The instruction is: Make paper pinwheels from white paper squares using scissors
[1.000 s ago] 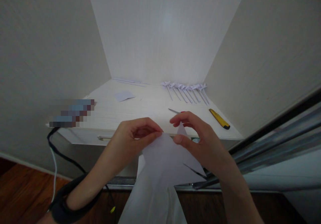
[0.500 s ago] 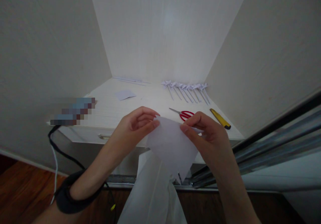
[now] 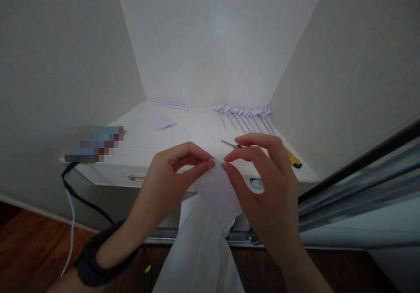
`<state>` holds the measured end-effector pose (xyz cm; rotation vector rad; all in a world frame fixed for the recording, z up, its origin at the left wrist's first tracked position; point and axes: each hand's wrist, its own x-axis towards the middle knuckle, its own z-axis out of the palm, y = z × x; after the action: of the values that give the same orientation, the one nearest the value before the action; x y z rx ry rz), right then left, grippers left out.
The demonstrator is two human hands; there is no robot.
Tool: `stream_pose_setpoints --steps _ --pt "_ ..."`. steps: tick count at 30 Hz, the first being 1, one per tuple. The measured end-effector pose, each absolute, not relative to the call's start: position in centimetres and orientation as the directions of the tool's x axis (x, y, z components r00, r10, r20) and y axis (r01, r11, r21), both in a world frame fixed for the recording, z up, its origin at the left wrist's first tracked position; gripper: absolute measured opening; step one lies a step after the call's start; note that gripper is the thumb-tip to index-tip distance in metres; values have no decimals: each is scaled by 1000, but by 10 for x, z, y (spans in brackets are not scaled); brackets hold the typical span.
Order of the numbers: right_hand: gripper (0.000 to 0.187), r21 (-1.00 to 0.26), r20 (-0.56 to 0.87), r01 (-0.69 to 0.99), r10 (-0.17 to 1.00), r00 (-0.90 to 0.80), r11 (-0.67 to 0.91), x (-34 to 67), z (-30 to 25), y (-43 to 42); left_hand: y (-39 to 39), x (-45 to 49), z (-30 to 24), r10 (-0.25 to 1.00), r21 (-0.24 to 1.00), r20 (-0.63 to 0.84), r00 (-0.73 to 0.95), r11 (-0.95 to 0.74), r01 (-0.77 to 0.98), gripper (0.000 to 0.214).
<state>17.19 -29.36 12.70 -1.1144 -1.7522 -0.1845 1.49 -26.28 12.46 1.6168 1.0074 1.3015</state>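
A thin white sheet of paper (image 3: pixel 218 192) hangs in front of the desk, over my lap. My left hand (image 3: pixel 183 164) pinches its top corner between thumb and fingertips. At the upper right edge of the same sheet, my right hand (image 3: pixel 265 179) closes thumb and index fingertip, while its other fingers are raised and spread. Part of the paper's right side is hidden behind my right hand. Beyond that hand lie red-handled scissors (image 3: pixel 229 144), with the handles mostly covered. A yellow utility knife (image 3: pixel 293 158) shows partly past the knuckles.
On the white desk (image 3: pixel 138 144), several paper pinwheels (image 3: pixel 243 113) on sticks lie in a row at the back right. Thin paper sticks (image 3: pixel 170 105) and a flat paper piece (image 3: pixel 164 122) lie at the left. Walls enclose the desk; a cable (image 3: pixel 88 203) hangs at left.
My right hand has shifted left toward my left hand, and its upper fingers have spread. The paper looks narrower and its top corner more bunched. The scissors' handles are now mostly covered.
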Motion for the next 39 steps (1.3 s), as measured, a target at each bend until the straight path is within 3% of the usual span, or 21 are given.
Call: stream_pose_setpoints --steps 9,18,27,39 --pt "16 -344 768 731 624 -142 590 172 129 -289 -267 13 126 906 894 411 104 -422 151 12" --pt "3 -518 652 634 744 -142 575 173 134 -287 -273 14 129 890 846 444 105 -455 279 6" --pt "9 -657 579 479 797 -174 582 179 130 -271 -274 8 129 870 787 443 217 -493 371 14" --pt "12 -696 537 454 823 -187 557 180 132 -271 -273 10 128 844 751 484 231 -536 385 14"
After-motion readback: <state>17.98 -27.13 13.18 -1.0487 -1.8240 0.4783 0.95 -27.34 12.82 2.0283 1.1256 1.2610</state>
